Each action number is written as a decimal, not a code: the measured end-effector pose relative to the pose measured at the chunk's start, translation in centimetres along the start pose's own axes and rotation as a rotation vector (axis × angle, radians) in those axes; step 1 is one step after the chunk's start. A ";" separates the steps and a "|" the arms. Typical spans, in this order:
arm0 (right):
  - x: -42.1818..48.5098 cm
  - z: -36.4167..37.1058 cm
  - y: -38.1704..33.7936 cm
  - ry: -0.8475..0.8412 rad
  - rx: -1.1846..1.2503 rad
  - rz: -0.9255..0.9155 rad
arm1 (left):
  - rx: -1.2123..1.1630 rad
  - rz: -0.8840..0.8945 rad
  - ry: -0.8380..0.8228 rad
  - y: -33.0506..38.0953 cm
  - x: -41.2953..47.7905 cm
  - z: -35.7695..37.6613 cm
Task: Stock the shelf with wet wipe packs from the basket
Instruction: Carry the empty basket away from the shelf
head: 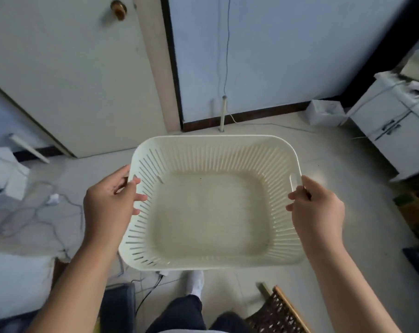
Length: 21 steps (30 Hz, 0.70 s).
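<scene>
Both hands — left hand (110, 200), right hand (316, 207) — clasp the side rims of the slotted white basket (213, 265), held above the floor; it looks empty, no wipe packs visible — likely stocking done, next setting it down

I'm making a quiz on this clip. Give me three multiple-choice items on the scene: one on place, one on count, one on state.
1. Where is the basket?
A. On a shelf
B. Held above the floor
C. On a chair

2. How many wipe packs lie in it?
A. None
B. Two
C. Five

3. How is it held?
A. Left hand only
B. Right hand only
C. Both hands

Answers: 1 B, floor shows beyond it; 2 A, its bottom is bare; 3 C, left hand and right hand grip opposite sides.
</scene>
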State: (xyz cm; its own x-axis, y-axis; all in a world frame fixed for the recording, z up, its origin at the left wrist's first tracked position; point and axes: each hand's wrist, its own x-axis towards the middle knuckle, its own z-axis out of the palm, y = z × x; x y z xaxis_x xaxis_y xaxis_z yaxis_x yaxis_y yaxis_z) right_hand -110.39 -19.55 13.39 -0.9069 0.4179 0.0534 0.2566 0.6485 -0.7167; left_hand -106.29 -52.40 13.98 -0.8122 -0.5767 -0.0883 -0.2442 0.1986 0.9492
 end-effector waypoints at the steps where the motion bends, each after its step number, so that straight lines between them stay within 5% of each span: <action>1: 1.0 1.2 -1.0 -0.011 0.001 -0.015 | 0.001 -0.005 0.017 0.3 1.8 -0.1; 11: 14.9 10.9 -7.9 -0.066 -0.002 -0.075 | -0.012 -0.057 0.116 2.0 15.6 3.4; 21: 35.1 21.6 -10.8 -0.222 -0.082 -0.103 | 0.048 -0.160 0.213 3.2 31.5 15.1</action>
State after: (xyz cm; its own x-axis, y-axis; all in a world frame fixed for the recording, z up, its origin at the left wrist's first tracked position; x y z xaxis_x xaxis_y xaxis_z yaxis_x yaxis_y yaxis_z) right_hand -152.17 -25.59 7.97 -0.9785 0.2030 -0.0378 0.1775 0.7334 -0.6562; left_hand -140.67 -57.93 9.70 -0.6326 -0.7565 -0.1659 -0.3895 0.1256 0.9124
